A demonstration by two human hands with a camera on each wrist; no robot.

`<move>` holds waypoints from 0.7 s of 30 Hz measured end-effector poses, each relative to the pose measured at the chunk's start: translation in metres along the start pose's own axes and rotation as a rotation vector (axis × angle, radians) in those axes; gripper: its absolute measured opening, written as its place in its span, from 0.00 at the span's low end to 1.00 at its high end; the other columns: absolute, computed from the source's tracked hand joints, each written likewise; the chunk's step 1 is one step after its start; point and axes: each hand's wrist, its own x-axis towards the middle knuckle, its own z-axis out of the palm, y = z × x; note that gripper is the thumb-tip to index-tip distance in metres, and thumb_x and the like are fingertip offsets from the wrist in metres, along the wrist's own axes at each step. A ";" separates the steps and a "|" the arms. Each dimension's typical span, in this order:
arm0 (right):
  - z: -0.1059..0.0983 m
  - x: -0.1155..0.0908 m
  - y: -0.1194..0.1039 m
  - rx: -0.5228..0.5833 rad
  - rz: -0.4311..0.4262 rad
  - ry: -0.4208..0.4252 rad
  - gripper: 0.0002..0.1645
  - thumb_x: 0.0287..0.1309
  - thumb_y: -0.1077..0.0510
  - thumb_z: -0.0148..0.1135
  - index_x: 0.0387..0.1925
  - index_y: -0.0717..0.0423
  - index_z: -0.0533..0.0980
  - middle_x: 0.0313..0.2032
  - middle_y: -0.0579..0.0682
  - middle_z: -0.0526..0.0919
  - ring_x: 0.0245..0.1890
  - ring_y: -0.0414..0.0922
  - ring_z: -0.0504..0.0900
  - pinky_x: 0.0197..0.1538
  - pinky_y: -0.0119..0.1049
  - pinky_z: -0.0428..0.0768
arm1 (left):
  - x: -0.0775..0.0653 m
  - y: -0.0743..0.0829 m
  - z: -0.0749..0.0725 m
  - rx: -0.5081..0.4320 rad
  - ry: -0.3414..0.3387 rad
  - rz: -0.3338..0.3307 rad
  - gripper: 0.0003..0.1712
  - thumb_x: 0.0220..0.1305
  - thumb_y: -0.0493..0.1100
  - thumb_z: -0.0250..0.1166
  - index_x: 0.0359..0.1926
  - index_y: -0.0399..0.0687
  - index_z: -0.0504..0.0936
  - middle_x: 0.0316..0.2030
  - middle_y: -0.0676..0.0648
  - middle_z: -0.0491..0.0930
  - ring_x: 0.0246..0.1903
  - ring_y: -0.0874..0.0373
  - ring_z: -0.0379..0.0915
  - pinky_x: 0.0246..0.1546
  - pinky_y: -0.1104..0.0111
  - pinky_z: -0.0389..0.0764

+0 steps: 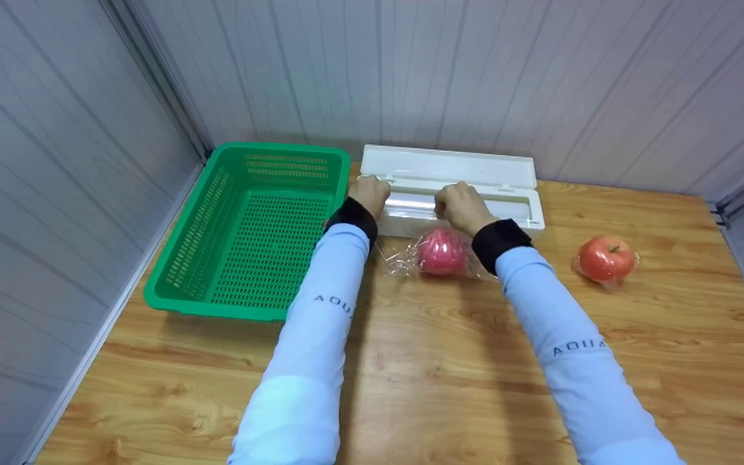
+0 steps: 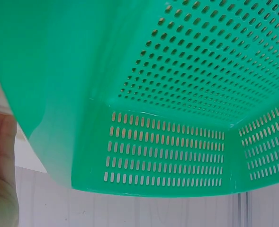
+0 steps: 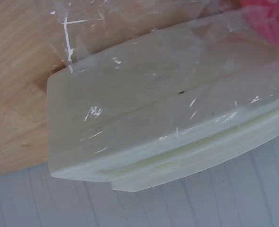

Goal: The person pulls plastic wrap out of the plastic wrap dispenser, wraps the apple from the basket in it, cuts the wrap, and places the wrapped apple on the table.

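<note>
A long white dispenser box (image 1: 459,166) stands with its lid raised against the back wall, a roll of plastic wrap (image 1: 506,210) inside. My left hand (image 1: 370,194) is at the box's left end, fingers curled, pinching the plastic wrap. Near the middle of the roll my right hand (image 1: 464,206) pinches it too, fingers curled. Clear film (image 3: 167,94) stretches over the box front in the right wrist view. Just in front of the box a pink round fruit (image 1: 442,252) lies under crinkled film. The left wrist view catches only curled fingers (image 2: 4,156) at its edge.
A green perforated basket (image 1: 246,311) stands left of the box, close beside my left wrist. On the right of the wooden table (image 1: 436,387) sits a red apple (image 1: 606,258) with film around it. Panelled walls (image 1: 449,71) enclose the back and sides.
</note>
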 end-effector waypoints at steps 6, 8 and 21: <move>0.000 -0.004 0.003 0.008 -0.001 0.002 0.08 0.41 0.75 0.57 0.21 0.63 0.80 0.26 0.58 0.83 0.30 0.55 0.80 0.39 0.45 0.78 | -0.011 0.006 -0.033 -0.014 -0.070 -0.011 0.11 0.53 0.34 0.56 0.27 0.50 0.84 0.29 0.42 0.82 0.31 0.45 0.78 0.24 0.54 0.80; 0.000 -0.005 0.004 0.013 -0.002 0.007 0.09 0.41 0.75 0.57 0.20 0.63 0.80 0.26 0.58 0.83 0.30 0.55 0.80 0.39 0.45 0.79 | -0.019 0.010 -0.058 -0.013 -0.096 -0.008 0.12 0.54 0.32 0.56 0.29 0.49 0.84 0.30 0.41 0.82 0.32 0.44 0.78 0.26 0.54 0.81; -0.006 -0.010 0.009 0.020 -0.014 0.002 0.11 0.39 0.76 0.53 0.20 0.64 0.79 0.24 0.58 0.82 0.27 0.53 0.79 0.36 0.44 0.78 | -0.047 0.032 -0.147 -0.030 -0.211 -0.045 0.15 0.60 0.31 0.51 0.35 0.46 0.84 0.35 0.40 0.82 0.37 0.45 0.78 0.31 0.56 0.82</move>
